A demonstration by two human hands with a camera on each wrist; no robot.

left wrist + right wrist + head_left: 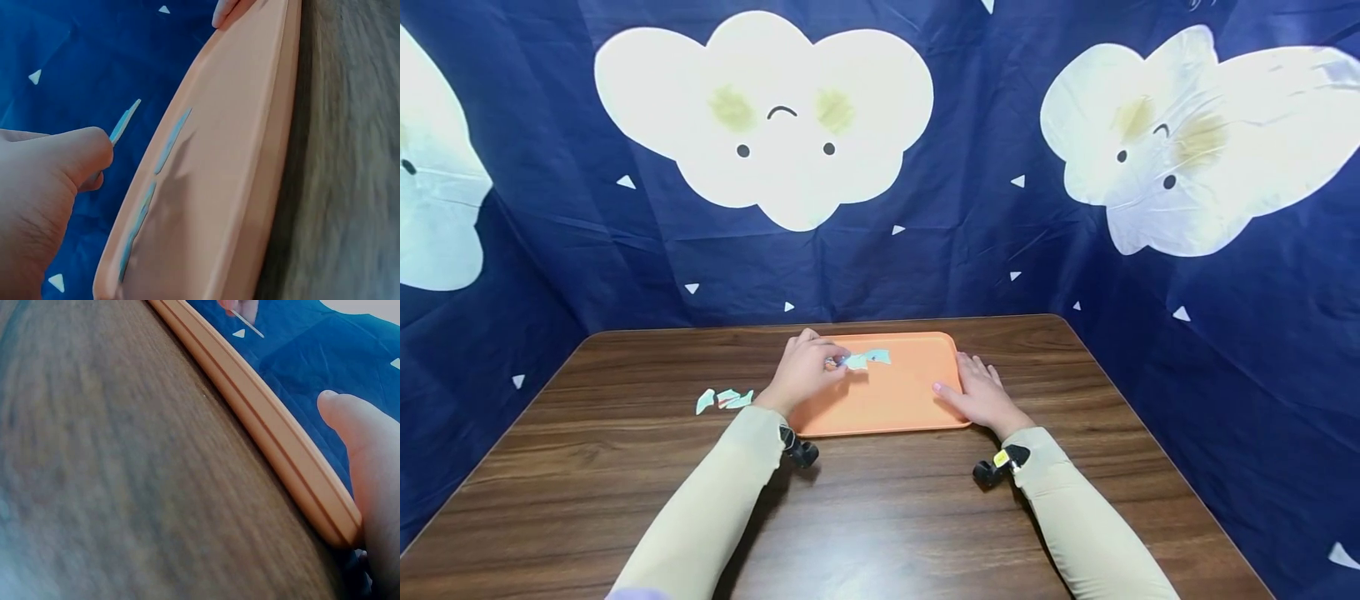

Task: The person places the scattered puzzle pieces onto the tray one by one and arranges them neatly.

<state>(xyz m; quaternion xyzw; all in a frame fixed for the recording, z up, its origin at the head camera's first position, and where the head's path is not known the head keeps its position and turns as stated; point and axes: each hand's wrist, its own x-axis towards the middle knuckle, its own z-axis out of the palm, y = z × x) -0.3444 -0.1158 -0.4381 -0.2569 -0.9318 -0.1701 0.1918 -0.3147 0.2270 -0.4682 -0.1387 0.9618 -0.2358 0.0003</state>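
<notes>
My left hand [806,373] is over the left part of an orange tray [917,392], pinching a thin, light-blue, puzzle-like piece [127,120] between thumb and fingers. In the left wrist view the held piece is raised above the tray. Two flat pieces, an upper one [172,141] and a lower one [136,232], lie on the tray along its far side. At the tray's right edge rests my right hand [983,397], fingers extended and thumb reaching over the rim. In the right wrist view only its thumb side [375,447] shows; the other fingers are mostly hidden.
Left of the tray, several loose light-blue pieces [727,399] lie on the brown wooden table [587,467], some with red marks. Behind the table hangs a dark blue curtain [970,275] printed with white clouds and triangles. Another curtained side stands at the right.
</notes>
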